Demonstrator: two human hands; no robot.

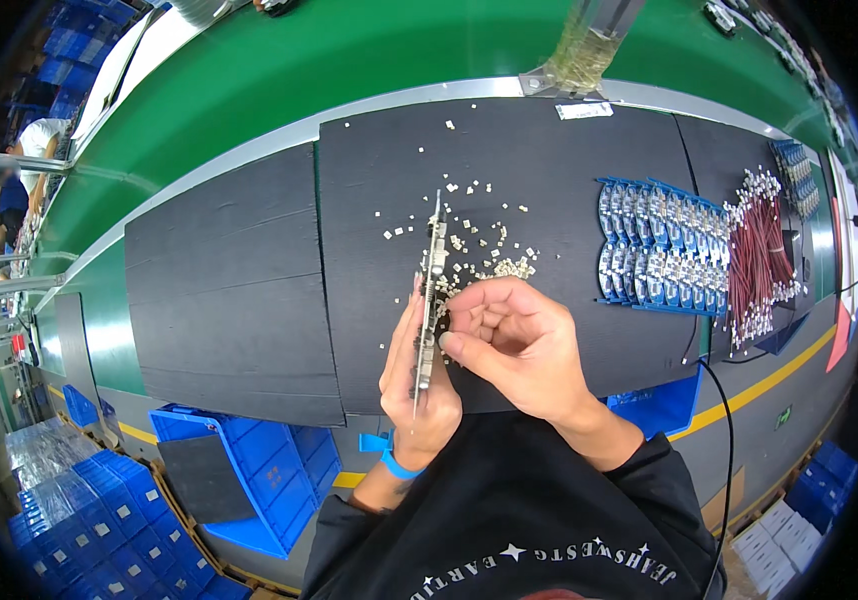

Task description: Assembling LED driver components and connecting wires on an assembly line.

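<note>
The left hand [411,385] has its grip closed around a narrow circuit board [431,290], held edge-up above the dark surface [239,290]. The right hand [509,340] pinches thumb and fingertips against the board's side; what it holds, I cannot tell. Small white parts [479,255] lie scattered behind, blue boards [659,250] and red wires [761,250] to the right.

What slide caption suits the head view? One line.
Left hand holds a circuit board edge-on; right hand fingers it.
</note>
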